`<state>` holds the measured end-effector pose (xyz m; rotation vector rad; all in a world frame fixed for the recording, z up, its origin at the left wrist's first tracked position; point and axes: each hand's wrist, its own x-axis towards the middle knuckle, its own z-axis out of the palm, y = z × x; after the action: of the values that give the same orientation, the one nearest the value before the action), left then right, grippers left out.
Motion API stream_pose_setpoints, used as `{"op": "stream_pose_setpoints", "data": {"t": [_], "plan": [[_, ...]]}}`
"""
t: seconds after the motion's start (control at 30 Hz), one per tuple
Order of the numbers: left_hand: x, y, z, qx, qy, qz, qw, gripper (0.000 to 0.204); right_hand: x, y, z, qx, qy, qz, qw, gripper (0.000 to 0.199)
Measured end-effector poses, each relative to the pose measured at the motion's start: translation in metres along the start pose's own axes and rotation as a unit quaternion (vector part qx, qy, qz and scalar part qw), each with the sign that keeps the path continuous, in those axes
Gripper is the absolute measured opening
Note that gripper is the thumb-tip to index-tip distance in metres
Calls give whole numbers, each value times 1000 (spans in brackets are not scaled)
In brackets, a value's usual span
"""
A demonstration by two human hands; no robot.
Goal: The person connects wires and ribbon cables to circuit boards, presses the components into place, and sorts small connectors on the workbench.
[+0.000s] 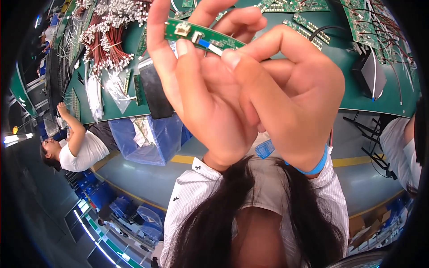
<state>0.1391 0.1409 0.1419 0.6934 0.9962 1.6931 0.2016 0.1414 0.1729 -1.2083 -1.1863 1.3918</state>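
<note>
Close above the green bench, my left hand (pixel 201 96) grips a narrow green circuit board (pixel 172 30) between thumb and fingers. The board carries a cream wire socket and a smaller white connector (pixel 196 37). A short flat ribbon cable (pixel 215 49), white with a blue end, lies along the board with its blue end at that connector; whether it sits inside cannot be told. My right hand (pixel 295 89), wearing a blue wristband, pinches the cable's white part between thumb and forefinger. The two hands touch at the palms.
Bundles of red wires (pixel 114 56) with white plugs lie at the back left, near clear plastic bags (pixel 94 96) and a black block (pixel 154 89). More circuit boards (pixel 308 31) lie behind. A dark box (pixel 372 73) stands right. A blue-lined bin (pixel 167 138) is below; co-workers flank both sides.
</note>
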Motion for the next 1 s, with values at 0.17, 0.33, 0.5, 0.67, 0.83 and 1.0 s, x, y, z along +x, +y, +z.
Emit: {"op": "stream_pose_setpoints", "data": {"t": [0.17, 0.33, 0.5, 0.67, 0.83, 1.0], "plan": [[-2, 1, -1, 14, -14, 4, 1000, 39, 0, 11, 3, 33, 13, -53, 998, 11], [-4, 2, -3, 16, -21, 10, 1000, 39, 2, 16, 3, 39, 28, -101, 994, 10], [-3, 3, -1, 17, -25, 22, 999, 39, 1, 12, 2, 43, 23, -104, 993, 11], [-2, 4, -2, 18, -30, 32, 999, 40, 2, 16, 2, 36, 22, -136, 990, 10], [-1, 5, -1, 17, -33, 44, 998, 40, 1, 15, 2, 37, 20, -137, 990, 9], [-3, 6, -1, 17, -37, 57, 998, 40, 1, 19, 0, 18, 9, -167, 986, 8]]}}
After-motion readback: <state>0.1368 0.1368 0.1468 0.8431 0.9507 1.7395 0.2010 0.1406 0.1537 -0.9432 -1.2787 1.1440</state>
